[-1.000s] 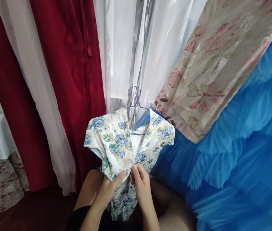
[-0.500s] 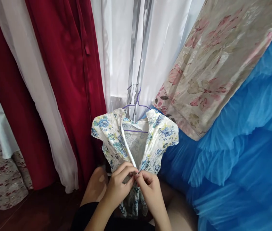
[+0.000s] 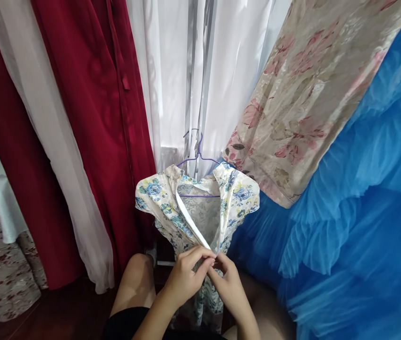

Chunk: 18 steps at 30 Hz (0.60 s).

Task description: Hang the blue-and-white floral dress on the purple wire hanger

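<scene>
A white dress with blue and yellow flowers and short sleeves hangs open at the neck on a purple wire hanger. White trim lines its left front edge. My left hand pinches that edge at the bottom of the neck opening. Close against it, my right hand is closed on the opposite front edge, fingertips meeting the left ones. Whatever small fastening lies between the fingertips is hidden. Below my hands the dress drops between my knees.
Dark red cloth and pale sheer cloth hang at the left. Behind the hanger is white fabric with grey straps. To the right hang a beige floral garment and blue ruffled tulle. My knee is beside the dress.
Both hands have shifted slightly right and down, still pinching the dress fronts together. The dress's neck opening slants more to the right, and the hanger sits slightly further left.
</scene>
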Each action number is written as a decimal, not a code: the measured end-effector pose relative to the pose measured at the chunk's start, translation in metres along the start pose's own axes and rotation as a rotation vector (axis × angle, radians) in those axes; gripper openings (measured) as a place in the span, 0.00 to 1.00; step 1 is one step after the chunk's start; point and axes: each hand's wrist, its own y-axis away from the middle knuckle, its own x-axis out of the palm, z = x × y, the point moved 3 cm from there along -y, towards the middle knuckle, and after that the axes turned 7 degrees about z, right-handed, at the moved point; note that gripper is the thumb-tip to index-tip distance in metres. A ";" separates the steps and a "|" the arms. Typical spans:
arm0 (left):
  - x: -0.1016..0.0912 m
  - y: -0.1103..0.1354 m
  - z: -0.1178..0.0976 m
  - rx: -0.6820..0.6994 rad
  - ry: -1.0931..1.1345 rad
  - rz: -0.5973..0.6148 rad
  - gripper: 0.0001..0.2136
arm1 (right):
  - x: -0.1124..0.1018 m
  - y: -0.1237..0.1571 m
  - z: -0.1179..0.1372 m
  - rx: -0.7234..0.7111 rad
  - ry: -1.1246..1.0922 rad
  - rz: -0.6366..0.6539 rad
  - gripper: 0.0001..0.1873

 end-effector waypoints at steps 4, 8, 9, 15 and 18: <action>-0.027 -0.019 -0.004 0.083 -0.159 0.058 0.10 | 0.006 -0.002 0.001 -0.014 -0.014 0.020 0.17; -0.081 -0.085 -0.013 0.339 -0.412 0.128 0.07 | 0.000 0.000 0.007 0.042 -0.017 0.107 0.22; -0.096 -0.107 -0.017 0.385 -0.454 0.109 0.07 | -0.001 0.000 0.009 0.049 -0.019 0.111 0.22; -0.145 -0.205 -0.048 0.488 -0.703 0.032 0.04 | 0.006 0.001 0.012 0.067 -0.019 0.153 0.22; -0.146 -0.207 -0.053 0.465 -0.672 -0.030 0.03 | 0.005 0.006 0.009 0.094 0.006 0.173 0.22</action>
